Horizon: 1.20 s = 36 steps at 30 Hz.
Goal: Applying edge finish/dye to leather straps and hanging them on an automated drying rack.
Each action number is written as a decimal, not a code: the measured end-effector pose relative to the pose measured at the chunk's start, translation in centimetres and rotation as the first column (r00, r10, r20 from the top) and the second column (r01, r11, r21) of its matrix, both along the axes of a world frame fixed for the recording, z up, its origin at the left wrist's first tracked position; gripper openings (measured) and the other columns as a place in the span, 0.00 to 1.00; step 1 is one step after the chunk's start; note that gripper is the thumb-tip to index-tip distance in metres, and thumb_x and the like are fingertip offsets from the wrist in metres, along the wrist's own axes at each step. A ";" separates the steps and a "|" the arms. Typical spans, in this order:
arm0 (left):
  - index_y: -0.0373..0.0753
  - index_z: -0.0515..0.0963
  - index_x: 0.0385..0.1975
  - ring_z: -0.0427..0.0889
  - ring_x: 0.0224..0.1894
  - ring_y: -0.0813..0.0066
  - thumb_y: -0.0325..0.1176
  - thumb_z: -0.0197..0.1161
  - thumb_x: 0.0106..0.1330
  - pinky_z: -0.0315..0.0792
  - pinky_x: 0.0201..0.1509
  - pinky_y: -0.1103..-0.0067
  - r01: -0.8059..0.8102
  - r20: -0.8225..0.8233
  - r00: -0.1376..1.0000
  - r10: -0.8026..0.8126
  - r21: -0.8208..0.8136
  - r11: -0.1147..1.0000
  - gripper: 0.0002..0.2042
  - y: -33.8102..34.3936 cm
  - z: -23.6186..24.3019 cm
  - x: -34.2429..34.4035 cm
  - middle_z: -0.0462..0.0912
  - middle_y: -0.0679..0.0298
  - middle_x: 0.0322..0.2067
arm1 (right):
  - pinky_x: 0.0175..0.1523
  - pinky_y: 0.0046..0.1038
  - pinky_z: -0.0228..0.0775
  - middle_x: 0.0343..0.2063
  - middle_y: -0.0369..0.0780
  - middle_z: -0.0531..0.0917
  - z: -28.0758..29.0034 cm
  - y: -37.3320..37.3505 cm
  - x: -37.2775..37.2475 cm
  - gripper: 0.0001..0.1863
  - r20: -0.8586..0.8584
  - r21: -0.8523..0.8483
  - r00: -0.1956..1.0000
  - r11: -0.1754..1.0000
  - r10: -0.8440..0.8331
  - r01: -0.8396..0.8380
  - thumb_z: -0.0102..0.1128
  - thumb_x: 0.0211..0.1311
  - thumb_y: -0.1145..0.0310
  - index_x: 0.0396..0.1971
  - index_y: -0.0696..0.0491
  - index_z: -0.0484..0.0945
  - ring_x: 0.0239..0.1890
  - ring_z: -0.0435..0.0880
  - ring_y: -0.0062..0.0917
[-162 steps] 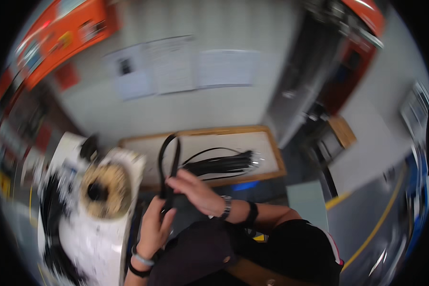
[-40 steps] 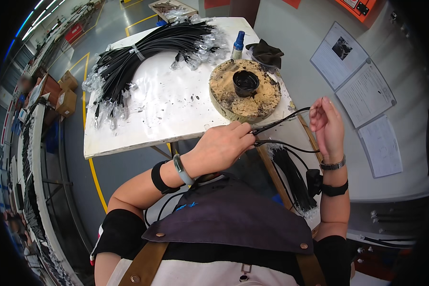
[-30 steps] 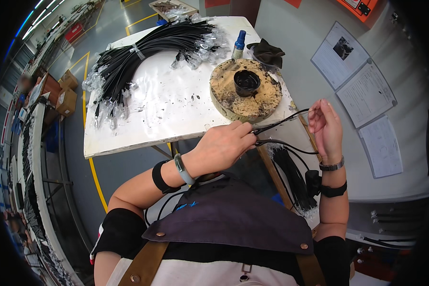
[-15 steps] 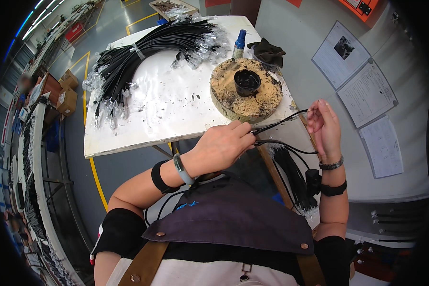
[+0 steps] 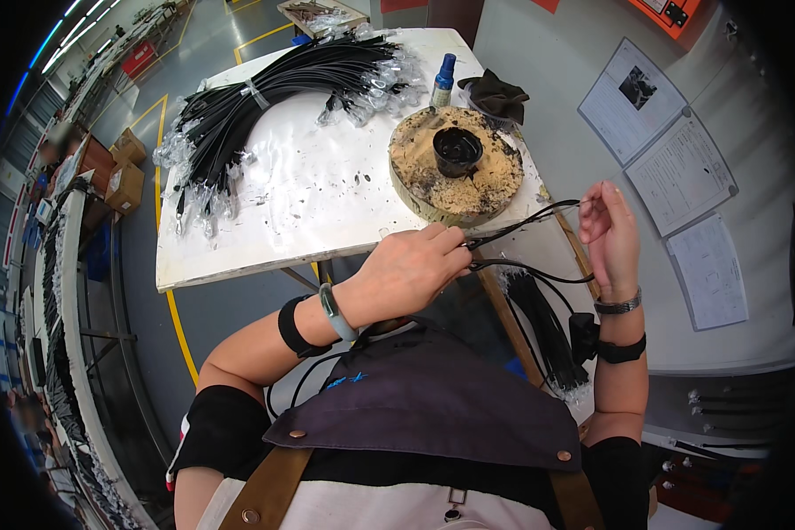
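Observation:
My left hand [image 5: 422, 269] is closed around thin black cables at the front edge of the white table. From it, one black cable [image 5: 532, 219] runs up to the fingertips of my right hand [image 5: 611, 234]. Another black cable [image 5: 539, 268] curves toward the right wrist. The right hand's fingers are curled, pinching the upper cable's end; the exact grip is partly hidden. Just beyond my left hand, a small black cup [image 5: 458, 152] of dark stuff stands on a round, tan, black-stained block [image 5: 415, 181].
A tied bundle of black cables [image 5: 283, 84] with plastic-wrapped ends lies on the white table [image 5: 309, 194]. A blue bottle [image 5: 444, 81] and dark cloth [image 5: 496, 97] stand behind the block. More black cables [image 5: 548, 336] hang below at right. Paper sheets [image 5: 680, 168] are on the right wall.
My right hand has moved slightly right, away from the left, and its fingers have curled in more. My left hand has stayed nearly still on the cables.

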State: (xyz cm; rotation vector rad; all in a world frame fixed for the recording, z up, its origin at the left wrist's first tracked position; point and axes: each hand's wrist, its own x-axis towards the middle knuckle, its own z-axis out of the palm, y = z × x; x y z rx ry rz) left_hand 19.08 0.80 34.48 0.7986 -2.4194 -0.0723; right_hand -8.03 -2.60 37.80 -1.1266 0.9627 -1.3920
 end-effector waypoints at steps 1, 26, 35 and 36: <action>0.41 0.70 0.26 0.72 0.29 0.70 0.34 0.60 0.55 0.69 0.27 0.75 -0.002 0.001 1.000 0.002 -0.003 1.000 0.07 0.0 0.0 0.0 0.66 0.65 0.25 | 0.22 0.15 0.63 0.22 0.35 0.75 0.1 -0.1 -0.1 0.14 0.000 0.000 1.000 1.000 0.001 -0.001 0.45 0.67 0.59 0.30 0.55 0.71 0.21 0.70 0.13; 0.38 0.71 0.26 0.74 0.32 0.64 0.34 0.57 0.59 0.70 0.30 0.72 -0.067 0.019 0.998 0.065 0.176 0.982 0.07 0.9 -2.8 0.0 0.69 0.62 0.26 | 0.26 0.15 0.68 0.25 0.37 0.77 0.4 -8.6 3.4 0.13 -0.156 -0.114 0.988 0.994 -0.017 -0.001 0.48 0.65 0.62 0.33 0.57 0.73 0.25 0.73 0.14; 0.38 0.70 0.25 0.74 0.27 0.62 0.33 0.57 0.59 0.69 0.26 0.71 -0.042 -0.073 0.996 0.053 0.145 0.989 0.07 -0.3 -0.4 -1.4 0.68 0.61 0.24 | 0.25 0.16 0.61 0.24 0.34 0.74 2.1 -0.3 -0.4 0.11 0.110 -0.013 0.994 1.000 -0.009 0.010 0.46 0.66 0.62 0.31 0.54 0.72 0.24 0.70 0.15; 0.38 0.70 0.25 0.74 0.28 0.63 0.34 0.57 0.59 0.70 0.27 0.71 -0.056 -0.062 0.996 0.066 0.141 0.988 0.07 -0.3 -0.3 -1.6 0.69 0.61 0.25 | 0.23 0.15 0.62 0.24 0.35 0.74 2.0 0.8 -0.6 0.12 0.098 -0.038 0.994 0.998 -0.047 0.051 0.45 0.66 0.62 0.31 0.55 0.72 0.24 0.70 0.15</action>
